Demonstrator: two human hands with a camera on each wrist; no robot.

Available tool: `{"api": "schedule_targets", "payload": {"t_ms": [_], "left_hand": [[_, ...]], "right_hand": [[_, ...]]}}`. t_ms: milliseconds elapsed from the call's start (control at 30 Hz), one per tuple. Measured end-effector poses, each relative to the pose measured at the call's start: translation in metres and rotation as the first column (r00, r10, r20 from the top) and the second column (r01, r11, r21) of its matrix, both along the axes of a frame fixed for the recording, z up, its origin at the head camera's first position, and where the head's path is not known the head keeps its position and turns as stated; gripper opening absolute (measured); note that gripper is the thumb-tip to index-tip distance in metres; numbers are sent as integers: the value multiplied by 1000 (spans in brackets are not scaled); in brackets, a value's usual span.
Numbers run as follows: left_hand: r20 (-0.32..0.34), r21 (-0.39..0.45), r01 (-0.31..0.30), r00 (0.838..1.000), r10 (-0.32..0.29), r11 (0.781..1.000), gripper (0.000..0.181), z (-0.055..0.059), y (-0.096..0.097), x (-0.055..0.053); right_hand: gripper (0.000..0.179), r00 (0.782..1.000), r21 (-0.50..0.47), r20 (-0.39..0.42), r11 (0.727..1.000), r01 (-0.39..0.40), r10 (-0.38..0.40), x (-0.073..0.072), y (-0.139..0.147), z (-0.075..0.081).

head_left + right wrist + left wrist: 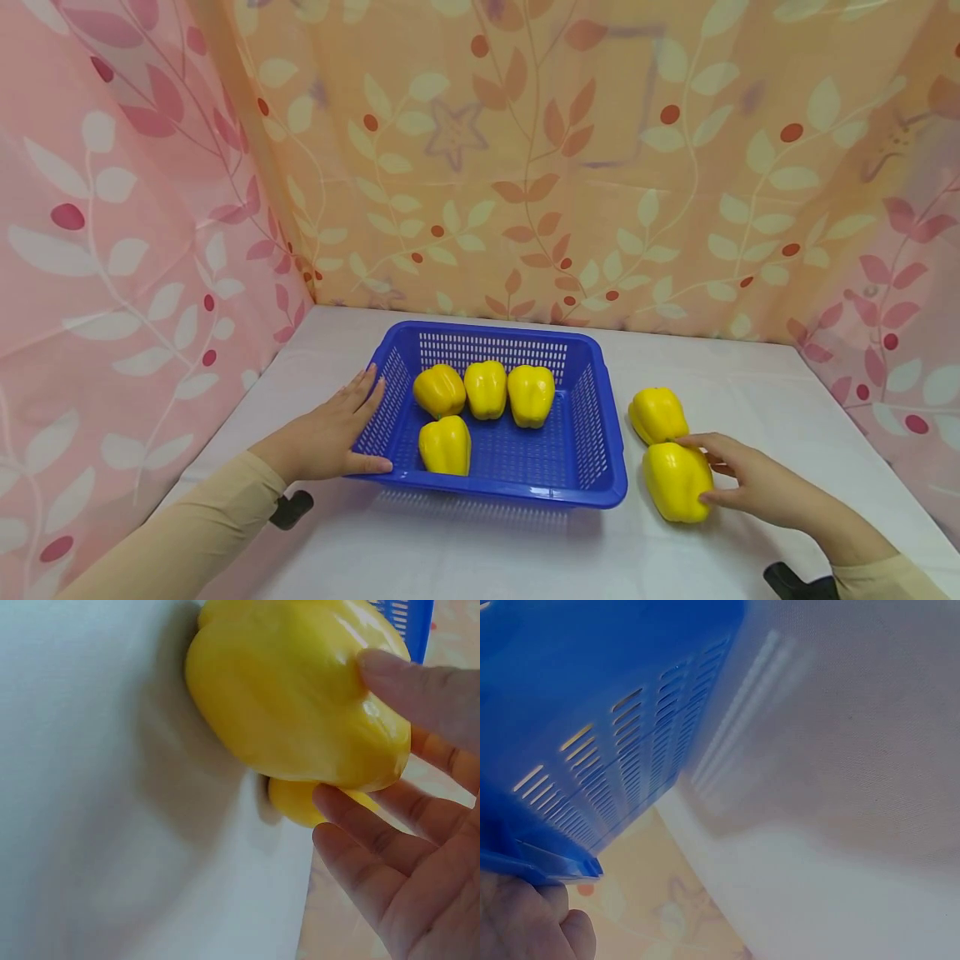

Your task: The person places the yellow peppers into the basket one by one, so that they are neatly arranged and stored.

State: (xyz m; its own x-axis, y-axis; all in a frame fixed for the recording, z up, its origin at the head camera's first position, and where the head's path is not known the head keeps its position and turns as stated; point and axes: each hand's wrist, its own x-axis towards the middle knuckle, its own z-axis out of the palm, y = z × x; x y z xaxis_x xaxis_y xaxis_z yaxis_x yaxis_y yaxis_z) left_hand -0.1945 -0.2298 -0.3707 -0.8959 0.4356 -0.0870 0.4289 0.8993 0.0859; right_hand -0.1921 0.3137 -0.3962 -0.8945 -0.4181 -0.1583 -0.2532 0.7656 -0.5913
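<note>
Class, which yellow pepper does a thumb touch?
The front pepper of the two outside the blue basket: the right hand has its thumb against it and none of the other five peppers.

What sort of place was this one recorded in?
Probably a small staged recording booth, though the wider room is out of sight. Leaf-print curtains enclose three sides of a white tabletop, where a blue plastic basket and yellow bell peppers are set out.
</note>
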Motion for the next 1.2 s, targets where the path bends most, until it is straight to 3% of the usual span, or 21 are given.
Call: {"api": "schedule_targets", "payload": {"t_ms": [267,667,1200], "left_hand": [[-3,-6,-1,1000,1,1000,114,-2,-1,-1],[-8,-6,1,1000,-1,1000,113,-3,-1,-2],[-13,-1,7,1000,-7,1000,112,-2,-1,-2]], "right_hand": [[82,998,-6,-6,998,-69,69,3,4,-7],[87,970,21,-190,988,-153,154,5,2,-20],[90,989,-16,-74,992,-126,124,-2,3,-18]]}}
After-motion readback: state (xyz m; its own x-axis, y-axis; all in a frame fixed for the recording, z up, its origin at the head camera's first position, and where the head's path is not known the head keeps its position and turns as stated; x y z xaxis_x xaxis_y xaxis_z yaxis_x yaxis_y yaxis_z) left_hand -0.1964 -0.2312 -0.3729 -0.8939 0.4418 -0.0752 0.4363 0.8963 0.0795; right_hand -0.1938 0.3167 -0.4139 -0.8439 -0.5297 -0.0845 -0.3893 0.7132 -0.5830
